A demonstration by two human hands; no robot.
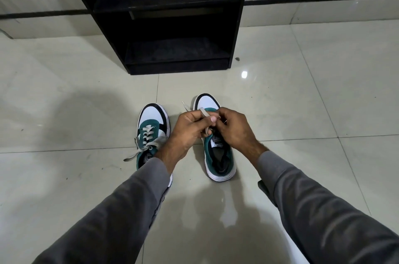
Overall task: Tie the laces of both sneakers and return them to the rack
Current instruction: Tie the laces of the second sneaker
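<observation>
Two green, white and black sneakers stand side by side on the tiled floor, toes pointing at the rack. The left sneaker (151,127) has grey laces lying loose, one end trailing off to its left. Over the right sneaker (218,155) both hands meet. My left hand (190,132) pinches a loop of the grey lace (204,111), whose free tip sticks up to the left. My right hand (235,127) grips the other part of the same lace, fingers closed. The hands hide the lacing of this shoe.
A black shoe rack (164,15) with open shelves stands just beyond the sneakers, against a pale wall. Glossy tiled floor (302,101) spreads on all sides. Small dark specks lie on the floor at the left and right of the rack.
</observation>
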